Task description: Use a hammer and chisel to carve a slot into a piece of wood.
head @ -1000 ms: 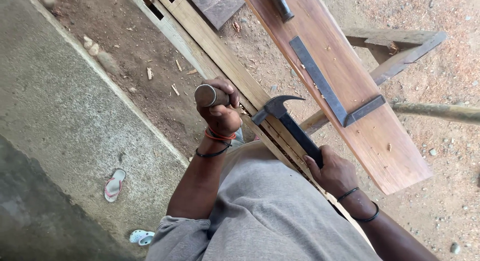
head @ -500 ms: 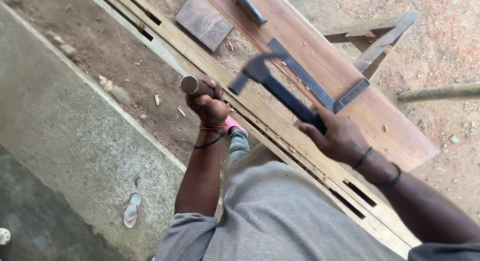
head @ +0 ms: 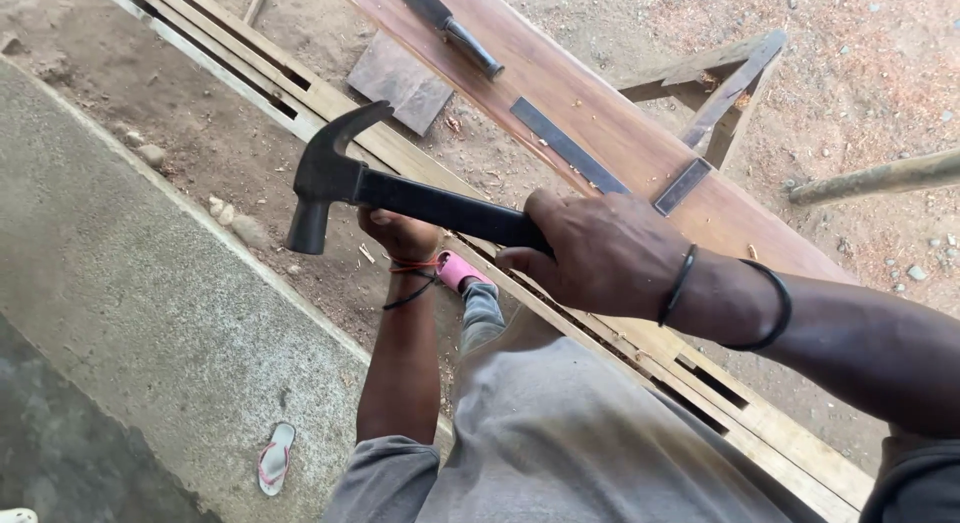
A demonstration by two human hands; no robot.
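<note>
Hammer: black claw hammer, raised across centre frame, head at centre left with its face pointing down, claw curving up.
Right hand: fingers wrapped tight round the hammer handle near its end; two dark bands on the wrist.
Left hand: just below the handle, largely hidden by it; looks fisted, but what it holds I cannot tell. Red and dark cords at the wrist.
Pink object: small, beside the left wrist, kind unclear.
Wood frame: pale slatted rails running from upper left to lower right, passing under both hands.
Plank: reddish-brown board, upper centre to right, resting on a wooden trestle.
Square: dark metal, lying flat on the plank.
Dark-handled tool: top of frame, on the plank.
Wood offcut: flat, between rails and plank.
Sandal: lower left, on the concrete slab.
Ground: dirt with sawdust and small stones.
</note>
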